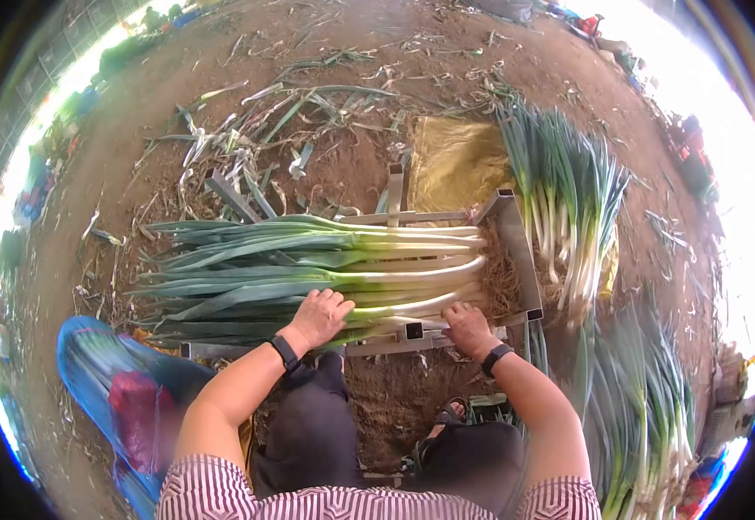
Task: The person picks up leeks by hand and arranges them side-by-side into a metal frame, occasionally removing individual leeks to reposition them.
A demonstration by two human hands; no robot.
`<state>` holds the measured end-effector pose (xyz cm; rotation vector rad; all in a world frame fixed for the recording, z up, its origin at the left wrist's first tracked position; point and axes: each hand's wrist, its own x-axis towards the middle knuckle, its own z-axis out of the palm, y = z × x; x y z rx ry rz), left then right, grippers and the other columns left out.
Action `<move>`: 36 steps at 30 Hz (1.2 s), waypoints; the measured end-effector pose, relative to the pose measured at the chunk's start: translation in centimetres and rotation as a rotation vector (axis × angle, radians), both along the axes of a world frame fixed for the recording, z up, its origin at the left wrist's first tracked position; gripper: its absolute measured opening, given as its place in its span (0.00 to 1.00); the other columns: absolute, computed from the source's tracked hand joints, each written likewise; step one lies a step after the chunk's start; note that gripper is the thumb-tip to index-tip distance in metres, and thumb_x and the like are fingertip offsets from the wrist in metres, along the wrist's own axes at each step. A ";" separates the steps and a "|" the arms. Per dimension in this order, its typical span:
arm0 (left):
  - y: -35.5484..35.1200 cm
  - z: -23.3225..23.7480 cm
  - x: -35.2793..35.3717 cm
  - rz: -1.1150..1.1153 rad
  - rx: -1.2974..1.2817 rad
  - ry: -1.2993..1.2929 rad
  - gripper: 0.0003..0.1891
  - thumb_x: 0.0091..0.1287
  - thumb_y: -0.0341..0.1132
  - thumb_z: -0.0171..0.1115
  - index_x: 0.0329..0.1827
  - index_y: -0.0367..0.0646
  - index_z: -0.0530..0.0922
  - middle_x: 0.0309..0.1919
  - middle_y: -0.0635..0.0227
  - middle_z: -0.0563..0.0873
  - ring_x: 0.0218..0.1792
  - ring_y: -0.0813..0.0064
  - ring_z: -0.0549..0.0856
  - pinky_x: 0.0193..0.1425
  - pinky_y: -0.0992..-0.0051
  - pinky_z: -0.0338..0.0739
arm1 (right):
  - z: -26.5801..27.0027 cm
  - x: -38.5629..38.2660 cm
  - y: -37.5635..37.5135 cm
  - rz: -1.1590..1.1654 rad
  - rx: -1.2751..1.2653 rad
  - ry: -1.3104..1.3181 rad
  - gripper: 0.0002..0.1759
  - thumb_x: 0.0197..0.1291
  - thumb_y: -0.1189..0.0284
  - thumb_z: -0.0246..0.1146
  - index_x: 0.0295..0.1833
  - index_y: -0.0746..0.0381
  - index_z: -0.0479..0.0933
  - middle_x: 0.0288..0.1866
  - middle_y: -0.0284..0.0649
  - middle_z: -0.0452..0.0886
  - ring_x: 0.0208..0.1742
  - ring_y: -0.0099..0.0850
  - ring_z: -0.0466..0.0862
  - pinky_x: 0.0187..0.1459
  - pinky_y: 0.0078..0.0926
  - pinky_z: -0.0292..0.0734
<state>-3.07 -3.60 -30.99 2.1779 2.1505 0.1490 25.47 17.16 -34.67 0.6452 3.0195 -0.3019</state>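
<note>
Long green-and-white leeks [325, 257] lie side by side across a grey square-tube metal rack [520, 260]; the left hand [318, 318] curls over mid-stalk, the right hand [468, 331] near the brown, hairy roots [500, 273]; whether either grips, I cannot tell; light, even pressure and level root ends should keep stalks parallel and unbruised.

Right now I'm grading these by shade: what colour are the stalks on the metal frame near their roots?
Creamy white: the stalks show it in the head view.
</note>
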 end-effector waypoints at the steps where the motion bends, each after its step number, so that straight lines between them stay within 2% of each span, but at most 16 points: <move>1: -0.1 -0.3 -0.2 0.001 0.025 0.003 0.20 0.54 0.39 0.70 0.51 0.51 0.79 0.42 0.71 0.80 0.48 0.68 0.79 0.52 0.65 0.71 | -0.4 0.0 0.2 0.007 -0.011 0.010 0.16 0.52 0.62 0.70 0.42 0.57 0.76 0.44 0.42 0.79 0.51 0.42 0.80 0.51 0.40 0.76; 5: 0.9 0.5 -1.2 -0.013 0.012 -0.037 0.20 0.55 0.38 0.69 0.51 0.47 0.79 0.44 0.70 0.79 0.49 0.67 0.77 0.54 0.66 0.68 | -0.9 0.2 0.5 0.042 -0.013 0.040 0.11 0.52 0.67 0.67 0.40 0.58 0.76 0.44 0.41 0.79 0.50 0.41 0.80 0.50 0.39 0.76; 8: 2.7 2.9 -1.7 0.003 0.127 0.036 0.20 0.55 0.36 0.69 0.51 0.47 0.78 0.44 0.69 0.78 0.49 0.67 0.76 0.54 0.66 0.68 | -1.9 0.0 1.1 0.083 0.094 -0.020 0.08 0.53 0.70 0.63 0.39 0.59 0.75 0.44 0.42 0.78 0.48 0.40 0.79 0.49 0.39 0.76; 12: 5.1 3.8 -2.3 0.044 0.161 0.065 0.21 0.54 0.34 0.69 0.52 0.48 0.78 0.42 0.70 0.76 0.48 0.68 0.75 0.54 0.66 0.67 | -0.7 -1.8 3.2 0.006 0.265 0.239 0.06 0.54 0.71 0.61 0.39 0.57 0.76 0.44 0.40 0.78 0.49 0.38 0.78 0.49 0.38 0.74; 14: 5.7 1.9 -2.7 0.043 0.206 0.103 0.17 0.57 0.33 0.65 0.51 0.48 0.79 0.39 0.70 0.78 0.46 0.68 0.77 0.54 0.66 0.67 | 0.8 -3.4 4.1 -0.045 0.234 0.407 0.06 0.54 0.71 0.61 0.39 0.56 0.77 0.44 0.39 0.78 0.49 0.38 0.78 0.48 0.39 0.74; 17: 5.8 -0.7 -2.9 0.064 0.150 0.144 0.14 0.59 0.34 0.61 0.49 0.49 0.80 0.35 0.68 0.80 0.44 0.67 0.78 0.54 0.65 0.68 | -1.4 -4.0 4.2 -0.136 0.206 0.261 0.05 0.56 0.71 0.60 0.38 0.55 0.77 0.43 0.38 0.77 0.49 0.41 0.76 0.49 0.39 0.72; 18: 5.4 -1.3 -2.6 0.076 0.064 0.107 0.16 0.59 0.36 0.63 0.51 0.48 0.80 0.38 0.68 0.81 0.46 0.67 0.79 0.54 0.64 0.68 | -2.3 -4.2 4.2 -0.166 0.204 0.199 0.05 0.56 0.71 0.60 0.39 0.55 0.77 0.43 0.39 0.77 0.48 0.41 0.76 0.49 0.39 0.72; 21: 4.8 -0.1 -1.6 0.099 -0.048 0.090 0.19 0.59 0.39 0.64 0.54 0.47 0.80 0.45 0.66 0.83 0.49 0.67 0.79 0.56 0.64 0.68 | -2.2 -4.1 3.9 -0.167 0.173 0.227 0.11 0.51 0.71 0.66 0.41 0.54 0.76 0.42 0.38 0.76 0.49 0.41 0.75 0.49 0.40 0.72; 24: 5.6 1.5 -1.0 0.164 -0.075 -0.067 0.19 0.59 0.41 0.65 0.53 0.45 0.80 0.45 0.65 0.83 0.49 0.66 0.79 0.56 0.62 0.69 | -1.1 -3.6 3.3 -0.179 0.072 0.247 0.19 0.48 0.74 0.68 0.48 0.55 0.76 0.47 0.41 0.76 0.53 0.42 0.74 0.52 0.41 0.71; 25: 6.2 0.8 -1.2 0.164 0.026 -0.159 0.14 0.66 0.43 0.59 0.50 0.47 0.80 0.45 0.64 0.82 0.49 0.64 0.80 0.52 0.60 0.71 | -0.6 -3.5 3.0 -0.182 0.048 0.264 0.20 0.48 0.74 0.68 0.49 0.55 0.76 0.48 0.41 0.76 0.54 0.42 0.74 0.53 0.41 0.71; 28: 9.9 0.0 -3.3 0.257 0.147 -0.100 0.13 0.69 0.40 0.54 0.52 0.46 0.80 0.45 0.64 0.82 0.51 0.63 0.80 0.54 0.59 0.72 | 0.1 -3.2 2.0 -0.183 -0.062 0.271 0.19 0.52 0.74 0.67 0.52 0.57 0.76 0.51 0.43 0.77 0.57 0.44 0.75 0.56 0.42 0.71; 29: 11.0 -1.5 -4.4 0.259 0.223 0.067 0.14 0.70 0.36 0.51 0.53 0.46 0.79 0.47 0.65 0.82 0.52 0.64 0.79 0.55 0.59 0.72 | 0.2 -3.1 1.7 -0.176 -0.098 0.284 0.19 0.53 0.73 0.67 0.52 0.58 0.76 0.51 0.43 0.78 0.56 0.44 0.76 0.56 0.42 0.71; 30: 12.1 -1.7 -5.4 0.259 0.092 0.171 0.15 0.69 0.36 0.50 0.55 0.48 0.78 0.51 0.64 0.81 0.55 0.64 0.78 0.58 0.58 0.70 | 0.2 -2.9 1.4 -0.168 -0.131 0.294 0.18 0.54 0.73 0.67 0.52 0.59 0.77 0.50 0.43 0.78 0.55 0.43 0.76 0.56 0.43 0.71; 32: 13.2 -2.8 -7.1 0.274 -0.031 0.196 0.14 0.67 0.33 0.52 0.54 0.48 0.79 0.48 0.65 0.81 0.53 0.64 0.79 0.56 0.59 0.71 | 0.2 -2.7 1.2 -0.128 -0.131 0.354 0.18 0.53 0.74 0.66 0.51 0.60 0.76 0.50 0.44 0.78 0.55 0.45 0.77 0.56 0.43 0.71; 33: 13.1 -3.0 -7.6 0.266 -0.070 0.224 0.16 0.68 0.34 0.48 0.56 0.51 0.78 0.50 0.65 0.81 0.56 0.64 0.78 0.60 0.57 0.68 | 0.3 -2.5 1.1 -0.109 -0.129 0.376 0.18 0.53 0.74 0.66 0.51 0.60 0.76 0.50 0.45 0.78 0.55 0.46 0.77 0.55 0.43 0.71; 36: 13.7 -3.1 -8.6 0.207 -0.158 0.220 0.14 0.64 0.30 0.51 0.52 0.47 0.78 0.50 0.63 0.80 0.56 0.62 0.77 0.60 0.57 0.69 | 0.5 -1.9 1.4 -0.092 -0.159 0.410 0.17 0.54 0.75 0.64 0.51 0.60 0.76 0.50 0.45 0.78 0.53 0.47 0.76 0.55 0.44 0.72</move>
